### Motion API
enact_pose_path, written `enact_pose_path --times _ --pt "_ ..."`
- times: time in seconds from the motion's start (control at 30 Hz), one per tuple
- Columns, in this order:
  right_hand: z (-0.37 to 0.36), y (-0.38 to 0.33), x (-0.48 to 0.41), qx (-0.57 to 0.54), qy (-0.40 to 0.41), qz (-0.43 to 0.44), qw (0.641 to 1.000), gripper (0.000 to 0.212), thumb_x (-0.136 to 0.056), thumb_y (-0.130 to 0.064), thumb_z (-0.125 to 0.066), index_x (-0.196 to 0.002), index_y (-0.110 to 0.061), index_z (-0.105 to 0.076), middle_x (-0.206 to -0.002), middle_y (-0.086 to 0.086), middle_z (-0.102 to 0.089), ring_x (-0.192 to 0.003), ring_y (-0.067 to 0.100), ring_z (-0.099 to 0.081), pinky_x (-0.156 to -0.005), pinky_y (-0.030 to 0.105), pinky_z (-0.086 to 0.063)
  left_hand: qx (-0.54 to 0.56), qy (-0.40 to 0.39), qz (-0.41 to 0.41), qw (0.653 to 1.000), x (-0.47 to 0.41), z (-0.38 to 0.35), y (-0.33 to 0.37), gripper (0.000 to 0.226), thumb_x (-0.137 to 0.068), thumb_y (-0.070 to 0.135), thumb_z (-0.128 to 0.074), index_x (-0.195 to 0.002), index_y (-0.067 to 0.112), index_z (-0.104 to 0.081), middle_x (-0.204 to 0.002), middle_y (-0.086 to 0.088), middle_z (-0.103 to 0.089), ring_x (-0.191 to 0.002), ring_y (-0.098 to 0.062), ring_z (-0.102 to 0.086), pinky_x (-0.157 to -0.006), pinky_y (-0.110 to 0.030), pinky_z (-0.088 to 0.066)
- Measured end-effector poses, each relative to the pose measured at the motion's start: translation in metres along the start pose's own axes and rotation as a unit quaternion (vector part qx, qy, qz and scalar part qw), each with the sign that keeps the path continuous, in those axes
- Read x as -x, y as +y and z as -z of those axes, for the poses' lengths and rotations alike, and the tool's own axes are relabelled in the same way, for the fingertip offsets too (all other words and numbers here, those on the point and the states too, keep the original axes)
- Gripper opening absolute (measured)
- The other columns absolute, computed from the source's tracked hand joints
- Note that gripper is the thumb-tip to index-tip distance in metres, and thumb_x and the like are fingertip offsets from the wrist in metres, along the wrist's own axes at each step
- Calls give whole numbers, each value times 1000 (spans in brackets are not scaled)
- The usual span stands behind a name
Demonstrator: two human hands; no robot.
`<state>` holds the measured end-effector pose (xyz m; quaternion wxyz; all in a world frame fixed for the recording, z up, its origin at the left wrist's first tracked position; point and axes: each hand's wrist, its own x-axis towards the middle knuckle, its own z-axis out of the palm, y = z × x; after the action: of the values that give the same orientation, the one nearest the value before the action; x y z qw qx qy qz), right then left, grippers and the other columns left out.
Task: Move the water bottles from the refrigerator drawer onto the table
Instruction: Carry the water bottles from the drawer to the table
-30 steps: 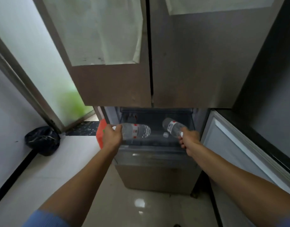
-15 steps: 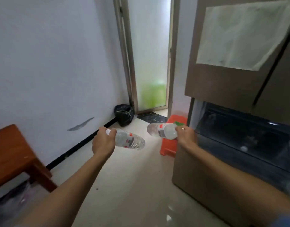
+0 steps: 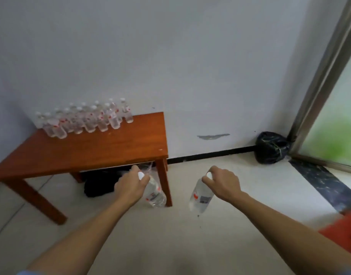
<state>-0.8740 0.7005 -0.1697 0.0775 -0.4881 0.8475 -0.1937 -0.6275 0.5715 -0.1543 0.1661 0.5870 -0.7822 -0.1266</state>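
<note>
the left water bottle [image 3: 155, 194] is clear, ribbed plastic with a white cap and a red-and-white label. it hangs tilted, neck up, in front of the table's near right leg. the left hand [image 3: 129, 187] grips it at the neck, fingers curled tight round the top, so the cap shows between thumb and forefinger and the body juts out below and right of the knuckles. the right water bottle [image 3: 200, 197], of the same kind, hangs nearly upright over the pale glossy floor [image 3: 190, 245], to the right of the table. the right hand [image 3: 223, 183] holds it from above, fingertips pinched round the neck just under the cap, the body hanging below and left of the palm. both are held in the air, neither touching the table.

the table [image 3: 103, 147] is reddish-brown wood with a smooth flat top and square legs. a cluster of like bottles [image 3: 85, 120] stands in rows along its far edge, short of the far right corner, against the pale wall. a dark bundle [image 3: 100, 184] lies under it. a black plastic bag [image 3: 270, 147] sits in the room's corner by a metal door frame [image 3: 319, 80]. something orange [image 3: 341, 235], blurred, shows at lower right.
</note>
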Motion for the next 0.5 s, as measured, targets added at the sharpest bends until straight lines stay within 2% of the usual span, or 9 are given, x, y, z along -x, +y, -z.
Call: enact_pose_path --times 0.1,0.17,0.23,0.33,0.5 --pt "-24 -44 -39 15 -41 73 996 38 -92 -50 -50 -115 -21 -56 -104 3 -68 -76 16 -51 -65 26 -40 1 21 67 998 -12 13 -46 27 -86 46 -53 -87 19 -48 -79 -2 -59 -73 -24 -57 -70 -38 -50" --pt "-36 -73 -63 26 -51 120 991 37 -90 -53 -50 -111 -23 -56 -97 0 -68 -73 15 -55 -64 27 -45 10 32 102 994 -16 23 -75 27 -87 44 -54 -88 18 -49 -79 -3 -60 -71 -21 -57 -65 -37 -50" --pt "-45 -104 -86 37 -53 172 983 34 -90 -52 -50 -104 -21 -56 -85 -3 -63 -69 14 -55 -58 25 -41 -5 47 142 989 -19 33 -104 26 -89 44 -53 -90 18 -50 -80 -1 -59 -69 -17 -54 -59 -33 -45" --pt "-59 -151 -115 53 -53 239 968 33 -91 -53 -46 -92 -20 -53 -74 -4 -57 -63 15 -54 -52 27 -36 -11 72 190 979 -26 45 -145 26 -90 46 -51 -92 20 -52 -83 1 -58 -74 -17 -55 -66 -34 -48" --pt "-102 -228 -158 61 -64 302 949 35 -91 -57 -43 -85 -23 -50 -70 -6 -59 -61 14 -59 -61 32 -54 -31 70 260 963 -59 58 -210 29 -89 50 -52 -98 22 -52 -91 -3 -61 -83 -22 -60 -74 -36 -53"
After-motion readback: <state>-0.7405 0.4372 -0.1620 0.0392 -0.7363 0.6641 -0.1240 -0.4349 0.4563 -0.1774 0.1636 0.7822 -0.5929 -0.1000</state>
